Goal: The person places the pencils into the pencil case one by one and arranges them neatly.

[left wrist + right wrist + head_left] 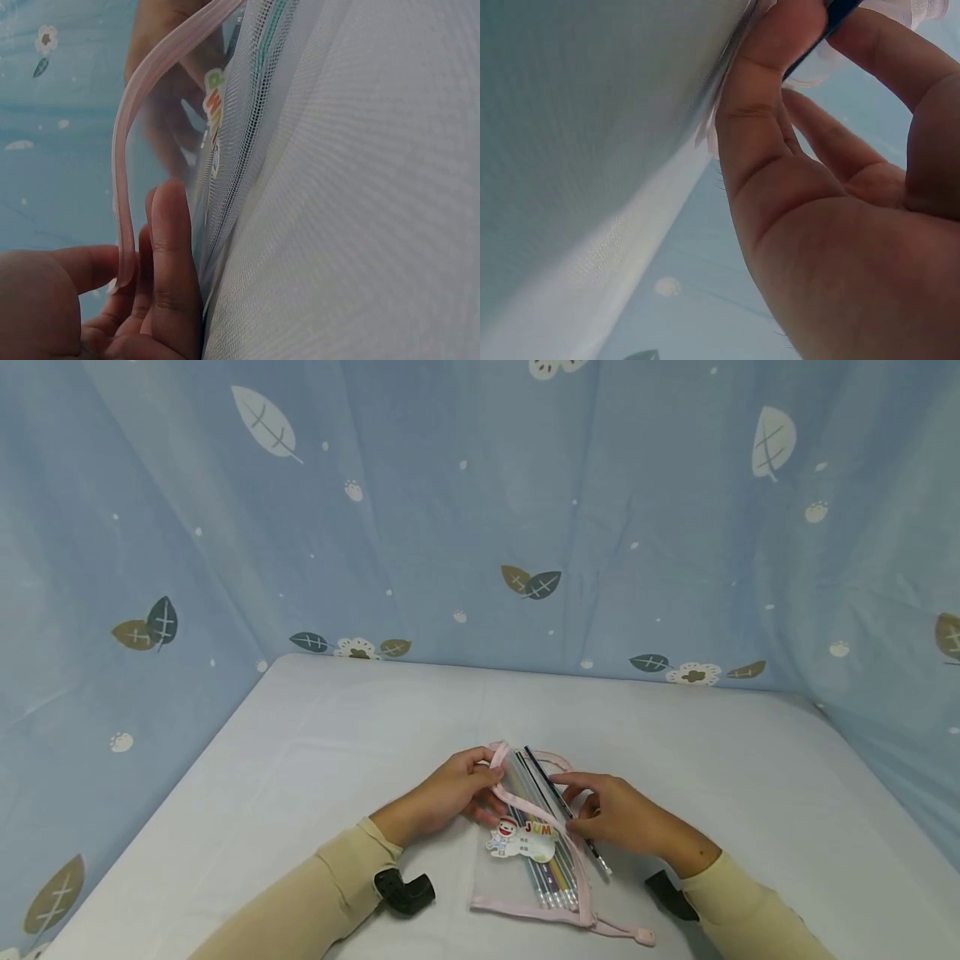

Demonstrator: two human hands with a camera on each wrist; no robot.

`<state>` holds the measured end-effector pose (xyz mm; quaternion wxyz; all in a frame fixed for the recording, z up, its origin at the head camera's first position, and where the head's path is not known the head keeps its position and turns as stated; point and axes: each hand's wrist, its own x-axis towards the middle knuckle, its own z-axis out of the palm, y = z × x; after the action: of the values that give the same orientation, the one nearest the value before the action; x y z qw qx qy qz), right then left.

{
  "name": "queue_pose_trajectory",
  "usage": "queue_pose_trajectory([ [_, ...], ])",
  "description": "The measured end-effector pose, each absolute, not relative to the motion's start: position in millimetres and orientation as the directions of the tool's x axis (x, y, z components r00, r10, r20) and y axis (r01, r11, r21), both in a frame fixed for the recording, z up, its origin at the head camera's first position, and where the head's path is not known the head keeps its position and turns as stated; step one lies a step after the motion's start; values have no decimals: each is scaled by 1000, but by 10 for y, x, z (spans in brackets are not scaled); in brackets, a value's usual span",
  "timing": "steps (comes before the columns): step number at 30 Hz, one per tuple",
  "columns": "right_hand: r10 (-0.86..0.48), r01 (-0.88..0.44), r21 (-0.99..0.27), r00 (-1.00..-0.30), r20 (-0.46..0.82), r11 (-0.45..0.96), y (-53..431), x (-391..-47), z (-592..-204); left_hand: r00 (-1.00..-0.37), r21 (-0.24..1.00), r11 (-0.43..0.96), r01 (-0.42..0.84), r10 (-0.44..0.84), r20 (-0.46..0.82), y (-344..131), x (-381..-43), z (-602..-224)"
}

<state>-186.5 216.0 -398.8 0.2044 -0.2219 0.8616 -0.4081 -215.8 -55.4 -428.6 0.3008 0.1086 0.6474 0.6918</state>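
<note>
A see-through mesh pencil case (pixel 498 881) with pink trim lies on the table, its mouth parted at the top. Several pencils (pixel 553 881) are inside, behind a cartoon label (pixel 525 842). My left hand (pixel 459 789) pinches the pink edge (pixel 124 187) of the mouth between thumb and fingers. On the other side, my right hand (pixel 618 810) holds a dark pencil (pixel 542 772) between thumb and fingers. This pencil slants across the mouth, its lower end beside the case. In the right wrist view only a short dark-blue piece of it shows; fingers hide the rest.
A white cloth covers the table (pixel 360 718). Blue curtains (pixel 450 510) with leaf prints hang behind and at the sides. A pink zip strap (pixel 633 933) trails from the case's lower right corner. Black wrist devices (pixel 405 893) sit at both sleeves.
</note>
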Motion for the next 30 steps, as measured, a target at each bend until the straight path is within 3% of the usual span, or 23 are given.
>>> queue_pose_trajectory([
  [12, -610, -309, -772, -782, -126, 556, 2198, -1869, -4011, -795, 959, 28, -284, 552, -251, -543, -2163, -4282],
  [22, -611, -254, -808, -776, -159, 532, 2182, -1815, -3950, -790, 959, 36, -281, 558, -253, -533, -2145, -4237],
  [26, -601, -278, -793, -788, -134, 541, 2220, -1798, -3830, -802, 960, 42, -278, 540, -256, -530, -2128, -4223],
  [30, -521, -300, -757, -851, -63, 581, 2326, -1795, -3627, -838, 963, 48, -264, 483, -253, -512, -2114, -4189],
])
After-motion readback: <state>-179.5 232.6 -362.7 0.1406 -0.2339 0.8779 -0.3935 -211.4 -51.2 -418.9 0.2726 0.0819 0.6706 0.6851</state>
